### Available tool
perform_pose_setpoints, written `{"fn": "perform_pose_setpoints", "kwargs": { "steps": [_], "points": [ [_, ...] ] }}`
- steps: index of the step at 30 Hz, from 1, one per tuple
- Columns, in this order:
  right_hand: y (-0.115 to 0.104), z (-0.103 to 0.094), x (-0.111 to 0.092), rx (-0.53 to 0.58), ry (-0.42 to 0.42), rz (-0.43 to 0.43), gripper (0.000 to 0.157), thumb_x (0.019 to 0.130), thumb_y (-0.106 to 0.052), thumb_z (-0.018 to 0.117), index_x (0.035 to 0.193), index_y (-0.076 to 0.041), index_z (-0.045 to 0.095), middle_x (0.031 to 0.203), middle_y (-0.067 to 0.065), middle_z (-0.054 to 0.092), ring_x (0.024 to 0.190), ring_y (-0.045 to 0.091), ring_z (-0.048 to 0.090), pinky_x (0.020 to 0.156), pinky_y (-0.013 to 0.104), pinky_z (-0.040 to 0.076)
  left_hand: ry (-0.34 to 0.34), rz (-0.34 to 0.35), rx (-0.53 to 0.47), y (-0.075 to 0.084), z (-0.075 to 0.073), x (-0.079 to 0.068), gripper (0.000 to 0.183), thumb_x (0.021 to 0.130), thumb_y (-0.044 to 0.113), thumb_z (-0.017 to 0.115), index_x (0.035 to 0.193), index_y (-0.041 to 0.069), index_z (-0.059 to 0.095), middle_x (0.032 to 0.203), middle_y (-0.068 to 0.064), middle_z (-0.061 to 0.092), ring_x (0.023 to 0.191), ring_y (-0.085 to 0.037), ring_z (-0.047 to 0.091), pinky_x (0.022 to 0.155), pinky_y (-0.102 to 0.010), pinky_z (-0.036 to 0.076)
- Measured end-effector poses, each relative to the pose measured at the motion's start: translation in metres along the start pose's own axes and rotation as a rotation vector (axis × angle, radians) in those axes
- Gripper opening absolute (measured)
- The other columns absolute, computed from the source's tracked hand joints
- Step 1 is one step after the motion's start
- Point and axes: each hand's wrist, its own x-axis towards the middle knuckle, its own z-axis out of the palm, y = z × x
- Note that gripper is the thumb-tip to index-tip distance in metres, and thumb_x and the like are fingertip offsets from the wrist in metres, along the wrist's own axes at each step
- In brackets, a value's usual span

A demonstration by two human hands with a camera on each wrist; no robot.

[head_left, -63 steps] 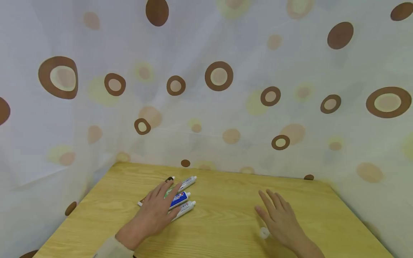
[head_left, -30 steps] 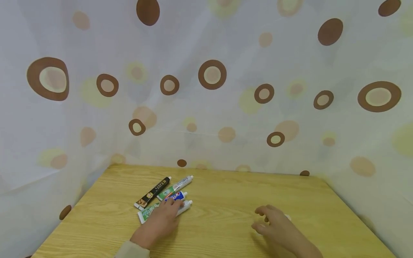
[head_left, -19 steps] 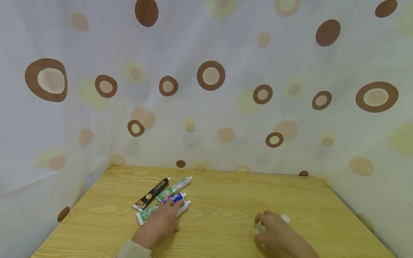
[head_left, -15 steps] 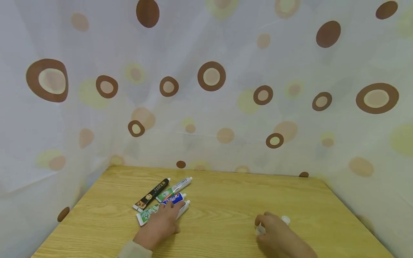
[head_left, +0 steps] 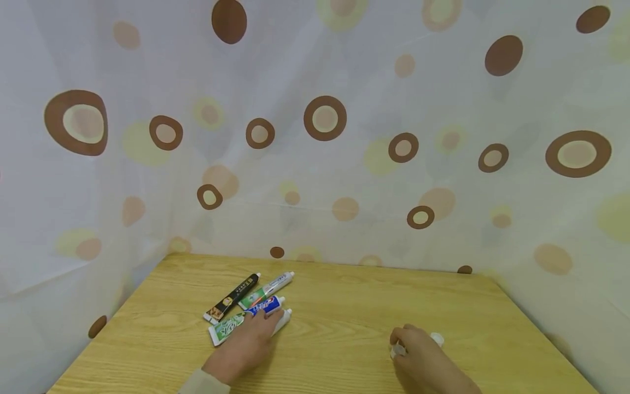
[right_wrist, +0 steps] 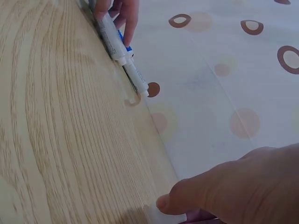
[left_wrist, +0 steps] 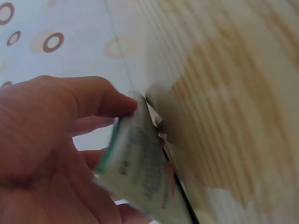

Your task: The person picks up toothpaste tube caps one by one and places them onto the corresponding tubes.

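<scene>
My left hand (head_left: 244, 340) grips a green-and-white toothpaste tube (head_left: 225, 327), thumb on one side and fingers on the other, as the left wrist view shows the tube (left_wrist: 145, 168). The hand covers the tube's middle; its capped end shows past the fingers. Just behind lies a blue toothpaste tube (head_left: 272, 306). At the right, my right hand (head_left: 424, 354) pinches a small white round piece (head_left: 398, 349) between thumb and curled fingers. Under the thumb in the right wrist view, the white piece (right_wrist: 163, 215) is partly hidden. A second white round piece (head_left: 437, 339) lies beyond that hand.
Further back on the wooden table (head_left: 334, 361) lie a black toothpaste tube (head_left: 233, 296) and a silver-and-green one (head_left: 268, 289), slanting side by side. A spotted curtain (head_left: 320, 180) hangs along the table's back and sides.
My left hand has drawn in from its spread over the tubes and now grips the nearest one. The right hand has curled its fingers and closed on a white piece.
</scene>
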Motion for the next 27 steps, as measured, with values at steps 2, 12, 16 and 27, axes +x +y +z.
{"fn": "perform_pose_setpoints", "kwargs": {
  "steps": [2, 12, 16, 27],
  "points": [
    [0.000, 0.001, -0.001, -0.030, 0.022, -0.006, 0.010, 0.084, 0.000, 0.071, 0.092, -0.007, 0.068, 0.089, 0.004, 0.064, 0.083, 0.019, 0.061, 0.069, 0.033, 0.055, 0.002, -0.005, -0.026, 0.000, -0.001, 0.000, 0.046, 0.094, 0.003, 0.056, 0.140, 0.005, 0.050, 0.126, -0.025, 0.060, 0.115, -0.043, 0.058, 0.094, -0.058, 0.049],
    [-0.003, 0.001, -0.001, -0.136, 0.105, -0.059, 0.016, 0.079, 0.001, 0.076, 0.093, -0.007, 0.069, 0.088, 0.001, 0.061, 0.080, 0.016, 0.060, 0.068, 0.028, 0.054, 0.117, 0.073, -0.014, 0.001, -0.002, 0.007, 0.044, 0.096, 0.009, 0.061, 0.139, 0.007, 0.055, 0.117, -0.020, 0.065, 0.105, -0.036, 0.064, 0.088, -0.050, 0.054],
    [-0.004, 0.002, -0.002, -0.105, 0.135, -0.056, 0.017, 0.080, 0.005, 0.070, 0.095, -0.005, 0.070, 0.090, 0.002, 0.059, 0.080, 0.013, 0.058, 0.069, 0.027, 0.055, 0.243, 0.167, 0.031, 0.002, 0.000, 0.012, 0.039, 0.094, 0.007, 0.064, 0.133, 0.009, 0.061, 0.109, -0.012, 0.071, 0.096, -0.026, 0.068, 0.083, -0.041, 0.056],
    [-0.007, 0.003, 0.000, 0.005, 0.218, -0.076, 0.028, 0.078, 0.012, 0.068, 0.105, 0.003, 0.067, 0.094, 0.006, 0.059, 0.079, 0.010, 0.057, 0.067, 0.020, 0.053, 0.349, 0.272, -0.075, 0.009, -0.005, 0.023, 0.039, 0.085, 0.004, 0.075, 0.122, 0.013, 0.072, 0.122, -0.007, 0.071, 0.109, -0.023, 0.068, 0.087, -0.039, 0.057]
  ]
}}
